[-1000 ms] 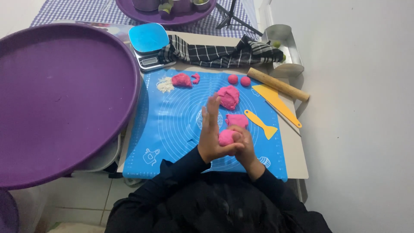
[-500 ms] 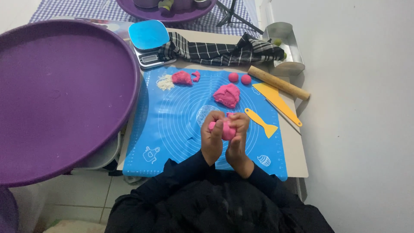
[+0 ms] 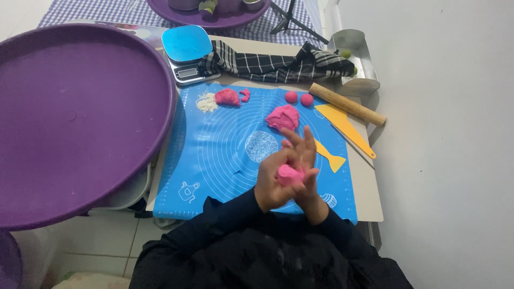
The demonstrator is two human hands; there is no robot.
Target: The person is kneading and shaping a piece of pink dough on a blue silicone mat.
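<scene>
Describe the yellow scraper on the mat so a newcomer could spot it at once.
Start at the blue baking mat on the table. Near its right edge, just beyond the hands pressing a pink dough piece, lies a small yellow scraper with a fishtail end. The bigger yellow scraper lies beside the wooden rolling pin.

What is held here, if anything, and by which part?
A pink dough piece is pressed between both palms: left hand from the left side, right hand from the right, above the blue mat.

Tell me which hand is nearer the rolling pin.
Right. The right hand is on the rolling pin's side of the dough piece; the left hand is beyond it, farther off.
</scene>
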